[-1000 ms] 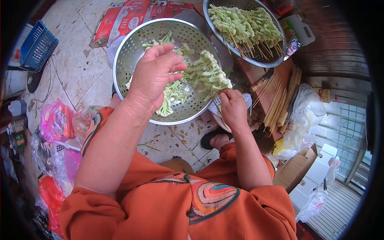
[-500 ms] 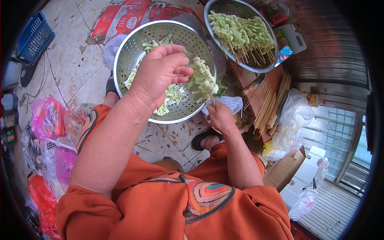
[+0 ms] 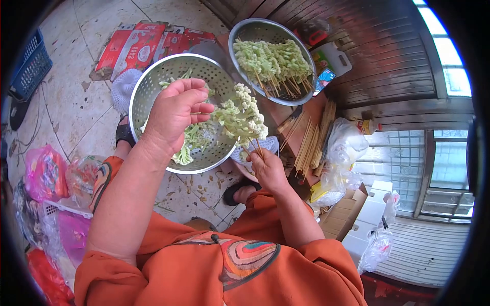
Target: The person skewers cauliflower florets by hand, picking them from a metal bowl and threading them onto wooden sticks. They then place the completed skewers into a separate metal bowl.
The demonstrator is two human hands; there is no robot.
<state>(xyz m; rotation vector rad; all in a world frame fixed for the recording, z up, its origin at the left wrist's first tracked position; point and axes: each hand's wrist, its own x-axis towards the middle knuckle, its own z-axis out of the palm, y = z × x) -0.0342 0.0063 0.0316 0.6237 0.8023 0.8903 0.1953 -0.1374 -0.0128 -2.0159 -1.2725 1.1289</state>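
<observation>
My right hand (image 3: 267,169) grips the lower ends of skewers threaded with pale green cauliflower (image 3: 242,116), held upright over the right rim of a large metal colander (image 3: 153,84). My left hand (image 3: 176,112) hovers above that colander, its fingers curled with gaps between them and nothing visible in them. Loose cauliflower pieces (image 3: 182,155) lie in the colander under my left hand, partly hidden by it. Further back, a second colander (image 3: 247,30) holds several finished-looking cauliflower skewers (image 3: 275,58).
Bare wooden skewers (image 3: 306,148) lie on a reddish surface at the right, beside plastic bags (image 3: 347,140) and a cardboard box (image 3: 344,211). Flattened red cardboard (image 3: 140,48) and a blue crate (image 3: 30,66) are on the floor. Pink bags (image 3: 46,173) stand at the left.
The view has shifted, so the colanders appear lower and further left. My right hand still holds the skewers, whose cauliflower now looks more spread out. My left hand stays over the colander.
</observation>
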